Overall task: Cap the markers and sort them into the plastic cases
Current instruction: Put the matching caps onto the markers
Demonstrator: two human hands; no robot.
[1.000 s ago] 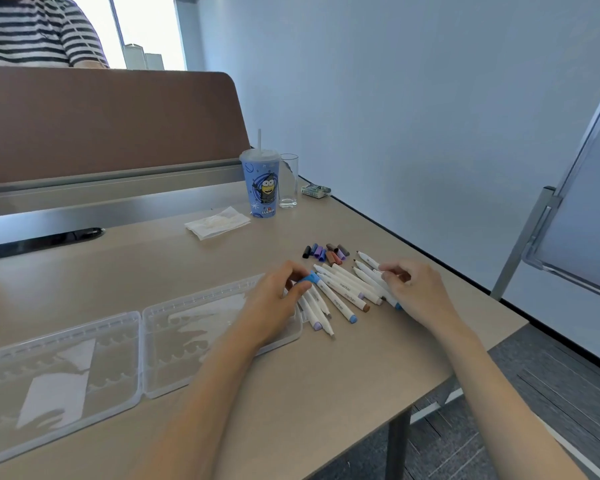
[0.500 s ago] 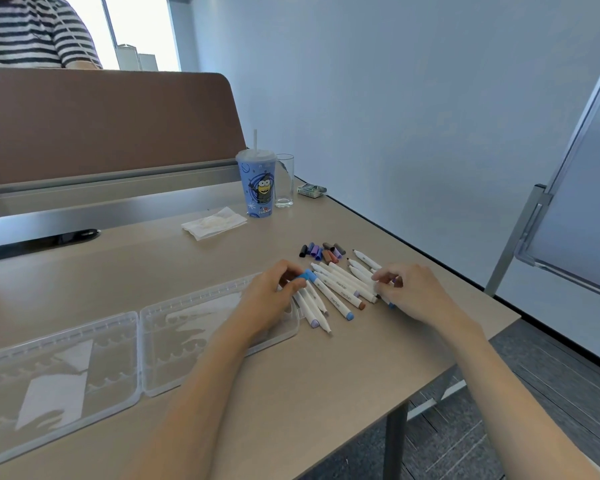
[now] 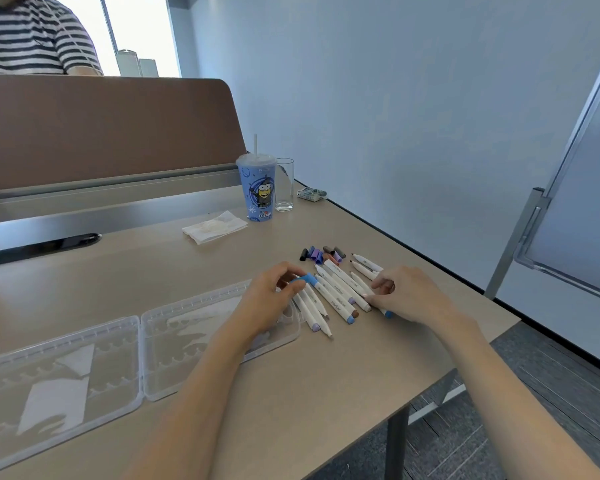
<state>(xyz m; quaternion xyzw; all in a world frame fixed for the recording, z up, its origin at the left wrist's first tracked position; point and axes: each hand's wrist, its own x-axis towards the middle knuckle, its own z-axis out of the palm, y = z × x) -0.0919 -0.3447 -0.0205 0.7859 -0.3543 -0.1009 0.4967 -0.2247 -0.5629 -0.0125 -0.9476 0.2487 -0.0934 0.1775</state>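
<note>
Head-cam view down onto a tan worktop (image 3: pixel 291 410). Centre: approx. a dozen white-barrelled markers (image 3: pixel 336 296) lie fanned in a loose pile, some w/ coloured end caps on, several w/ bare tips. At 12 o'clock of the pile sits a small cluster of loose caps (image 3: pixel 321 254): black, purple, brown, grey.

The left hand (image 3: pixel 274 299), fingers curled, pinches a blue cap (image 3: pixel 307 280) at the pile's 9 o'clock edge; can't tell if it is seated on a marker. The right hand (image 3: pixel 409 296), at the pile's 3 o'clock, curls fingers and thumb round a blue-ended marker (image 3: pixel 388 313), whose end pokes out below the hand. Something brownish sits at the fingertips, too small to ID.

At 8 o'clock of the left hand, two clear plastic cases (image 3: pixel 187 351) lie open side by side, slotted inside, no markers in them. The left wrist is over the nearer one's corner.

Far side, 12 o'clock: a cartoon cup (image 3: pixel 258 188) w/ straw, a glass (image 3: pixel 284 185), a napkin (image 3: pixel 213 227).

Progress, as a judgement: early. Capping looks barely begun, many caps lie loose, and sorting into the cases hasn't started.
</note>
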